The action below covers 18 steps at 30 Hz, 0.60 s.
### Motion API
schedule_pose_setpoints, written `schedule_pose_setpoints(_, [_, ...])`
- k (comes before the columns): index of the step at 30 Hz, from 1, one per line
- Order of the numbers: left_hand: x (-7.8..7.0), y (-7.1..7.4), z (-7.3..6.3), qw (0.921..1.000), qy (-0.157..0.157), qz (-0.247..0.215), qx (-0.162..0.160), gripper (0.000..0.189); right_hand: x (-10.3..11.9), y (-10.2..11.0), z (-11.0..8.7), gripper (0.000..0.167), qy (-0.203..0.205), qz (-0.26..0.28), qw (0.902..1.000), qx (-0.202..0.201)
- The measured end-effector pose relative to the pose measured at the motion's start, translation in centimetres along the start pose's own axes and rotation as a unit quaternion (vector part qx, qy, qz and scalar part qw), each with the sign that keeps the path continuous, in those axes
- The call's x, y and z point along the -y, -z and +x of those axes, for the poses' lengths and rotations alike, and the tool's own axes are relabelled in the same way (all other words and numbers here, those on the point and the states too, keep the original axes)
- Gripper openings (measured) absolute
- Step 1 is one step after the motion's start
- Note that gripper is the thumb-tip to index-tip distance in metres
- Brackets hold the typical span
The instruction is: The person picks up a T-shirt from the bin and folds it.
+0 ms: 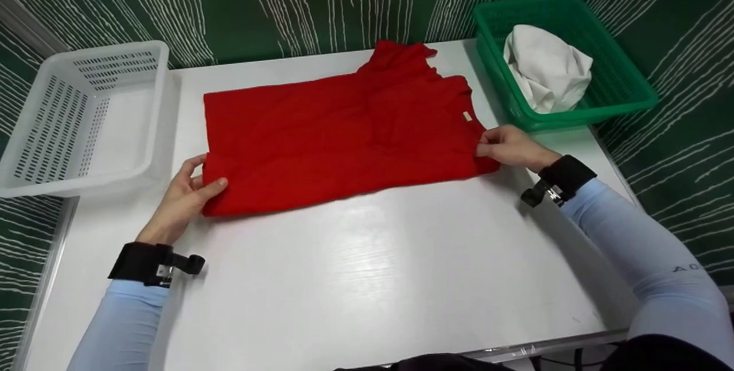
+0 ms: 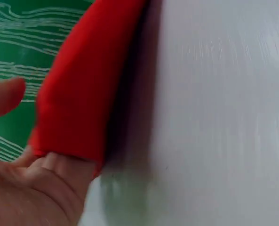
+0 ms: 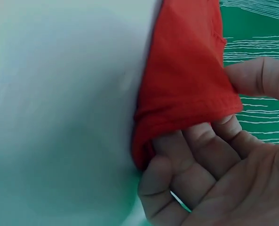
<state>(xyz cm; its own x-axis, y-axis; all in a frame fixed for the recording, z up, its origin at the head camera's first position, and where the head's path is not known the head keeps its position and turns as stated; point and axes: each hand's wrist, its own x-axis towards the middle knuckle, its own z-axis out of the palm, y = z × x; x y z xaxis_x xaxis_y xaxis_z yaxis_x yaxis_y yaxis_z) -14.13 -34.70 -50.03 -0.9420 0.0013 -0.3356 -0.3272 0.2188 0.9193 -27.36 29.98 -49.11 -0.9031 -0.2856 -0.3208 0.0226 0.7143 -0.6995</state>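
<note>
A red T-shirt (image 1: 321,136) lies sideways on the white table, its near side folded over lengthwise. Its neck, with a small pale label (image 1: 467,116), points right, and a sleeve sticks out at the back. At the hem end, my left hand (image 1: 183,202) has its fingers tucked under the cloth (image 2: 78,94); the thumb (image 2: 7,96) stands apart from it in the left wrist view. My right hand (image 1: 513,147) pinches the shoulder end, fingers beneath the red cloth (image 3: 186,70) and thumb (image 3: 257,75) against its edge.
On the left stands a white plastic basket (image 1: 155,124) with slotted walls. A green basket (image 1: 613,110) at the back right holds a crumpled white cloth (image 1: 547,70). Green walls with white streaks (image 1: 275,10) rise behind and beside the table (image 1: 367,279).
</note>
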Motion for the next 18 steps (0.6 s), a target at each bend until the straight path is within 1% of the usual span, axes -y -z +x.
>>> schedule_pose_setpoints(1, [0.0,0.2,-0.1,0.9985,0.011,0.047,0.025,0.088,-0.1,0.0,0.0,0.019,0.001,-0.003,1.0000,0.003])
schedule_pose_setpoints(2, [0.0,0.4,-0.3,0.9945,0.018,0.091,0.049,0.095,-0.2,0.0,0.1,0.019,0.004,-0.005,1.0000,0.007])
schedule_pose_setpoints(3, [0.0,0.6,-0.5,0.9902,0.018,0.121,0.068,0.099,-0.2,-0.1,0.1,0.018,0.006,-0.008,0.9999,0.009])
schedule_pose_setpoints(4, [0.1,0.8,-0.7,0.9869,0.014,0.140,0.078,0.100,-0.3,-0.1,0.2,0.018,0.010,-0.012,0.9998,0.009])
schedule_pose_setpoints(5, [0.2,0.9,-0.9,0.9868,0.005,0.141,0.080,0.098,-0.4,-0.2,0.2,0.018,0.012,-0.013,0.9998,0.009])
schedule_pose_setpoints(6, [0.3,0.9,-1.1,0.9897,-0.009,0.122,0.074,0.095,-0.4,-0.2,0.2,0.018,0.014,-0.014,0.9998,0.008])
schedule_pose_setpoints(8, [0.3,0.7,-1.4,0.9960,-0.046,0.062,0.045,0.085,-0.5,-0.2,0.2,0.019,0.016,-0.013,0.9998,0.005])
schedule_pose_setpoints(10, [0.4,0.4,-1.5,0.9961,-0.085,0.002,0.023,0.075,-0.5,-0.2,0.2,0.019,0.018,-0.010,0.9998,0.004])
schedule_pose_setpoints(12, [0.6,0.2,-1.6,0.9933,-0.109,-0.032,0.022,0.071,-0.6,-0.2,0.2,0.020,0.018,-0.006,0.9998,0.005])
schedule_pose_setpoints(14, [0.8,0.2,-1.6,0.9927,-0.114,-0.026,0.028,0.076,-0.7,-0.2,0.3,0.020,0.020,-0.006,0.9998,0.006])
schedule_pose_setpoints(16, [1.1,0.4,-1.7,0.9935,-0.108,-0.007,0.035,0.084,-0.8,-0.3,0.3,0.019,0.020,-0.003,0.9998,0.008])
schedule_pose_setpoints(18, [1.5,0.6,-1.9,0.9945,-0.100,-0.004,0.031,0.088,-0.8,-0.3,0.2,0.017,0.022,-0.001,0.9997,0.010])
